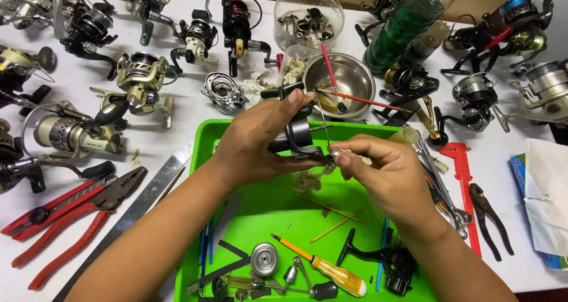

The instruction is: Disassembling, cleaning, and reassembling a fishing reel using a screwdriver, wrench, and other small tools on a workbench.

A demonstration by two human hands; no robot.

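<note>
A white worktop [177, 110] filled the frame, strewn with spinning fishing reels along the top and left. At lower centre sat a bright green tray [266, 210], holding a yellow-handled screwdriver [325, 269], a silver spool [264, 259] and a black reel handle [387, 260]. Above the tray, at upper centre, stood a steel bowl [349, 74] with thin brushes resting in it, and behind it a clear round tub [307, 12] of small parts. Red-handled pliers [71, 213] lay at lower left; a folded white and blue package [547, 195] lay at the right edge.

Over the tray's upper middle, the left hand [257, 142] was clenched around a black reel body [293, 135], its long axis running roughly left to right. The right hand [390, 175], just right of it, pinched a small pale part [340, 155] touching the reel's near end.
</note>
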